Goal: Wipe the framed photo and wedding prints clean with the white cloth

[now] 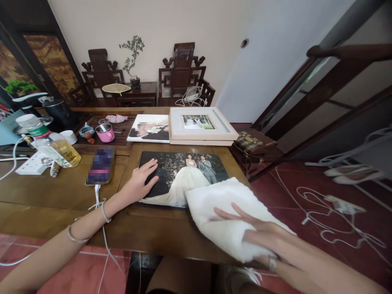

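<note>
A large wedding photo print [177, 173] lies flat on the wooden table [61, 192] in front of me. My left hand [141, 180] rests on its left edge, fingers spread and flat, holding nothing. My right hand [260, 237] lies on a white cloth [223, 212] that covers the print's lower right corner. Its fingers are stretched out over the cloth, pressing it down.
Behind the print lie another photo print [150, 128] and a white framed picture [200, 124]. A phone [100, 166] on a white cable, an oil bottle [58, 151], a pink cup [105, 132] and a power strip [30, 165] sit at the left. Cables trail over the red floor [321, 204] at the right.
</note>
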{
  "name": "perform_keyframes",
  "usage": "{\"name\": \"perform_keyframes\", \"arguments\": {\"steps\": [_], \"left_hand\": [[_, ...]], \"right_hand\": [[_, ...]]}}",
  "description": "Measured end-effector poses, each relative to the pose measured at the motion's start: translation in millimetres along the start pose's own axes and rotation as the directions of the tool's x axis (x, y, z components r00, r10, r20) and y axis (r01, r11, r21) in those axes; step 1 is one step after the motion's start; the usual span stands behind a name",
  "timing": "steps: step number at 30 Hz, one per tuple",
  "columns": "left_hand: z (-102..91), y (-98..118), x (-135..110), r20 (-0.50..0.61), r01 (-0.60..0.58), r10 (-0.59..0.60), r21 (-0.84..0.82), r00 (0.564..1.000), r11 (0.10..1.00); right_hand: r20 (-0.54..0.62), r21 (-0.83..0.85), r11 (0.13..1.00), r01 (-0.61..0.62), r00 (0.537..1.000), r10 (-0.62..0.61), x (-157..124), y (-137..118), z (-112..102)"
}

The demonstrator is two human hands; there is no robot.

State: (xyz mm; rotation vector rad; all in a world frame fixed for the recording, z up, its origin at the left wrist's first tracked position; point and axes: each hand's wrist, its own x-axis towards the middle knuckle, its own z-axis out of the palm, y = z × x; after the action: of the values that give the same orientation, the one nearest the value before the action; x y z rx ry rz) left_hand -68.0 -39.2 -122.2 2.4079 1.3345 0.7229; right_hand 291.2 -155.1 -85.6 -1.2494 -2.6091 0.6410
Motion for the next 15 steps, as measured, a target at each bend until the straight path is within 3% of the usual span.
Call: {"name": "perform_keyframes", "arguments": {"steps": [4, 8, 11, 15], "left_hand": [[-2.0, 2, 1, 0.031, -0.001, 0.001, 0.026, 1.000, 1.000], [-3.6, 3, 0, 0.043, 0.004, -0.006, 0.041, 0.999, 0.999], [-3.9, 3, -2, 0.039, -0.008, 0.006, 0.042, 0.999, 0.999], [-4.2, 4, -2, 0.052, -0.005, 0.003, 0.045, 0.999, 0.999]], "right_hand": [[0.000, -0.033, 0.999, 0.009, 1.000, -0.009, 24, 11, -3], [-0.093, -0.063, 0.998, 0.010, 0.996, -0.016, 86, 35, -18], [-0.130, -0.074, 0.994, 0.079, 0.988, -0.088, 133, 55, -30], [-0.192, -0.103, 0.987, 0.127, 0.970, -0.145, 164, 69, -33]]}}
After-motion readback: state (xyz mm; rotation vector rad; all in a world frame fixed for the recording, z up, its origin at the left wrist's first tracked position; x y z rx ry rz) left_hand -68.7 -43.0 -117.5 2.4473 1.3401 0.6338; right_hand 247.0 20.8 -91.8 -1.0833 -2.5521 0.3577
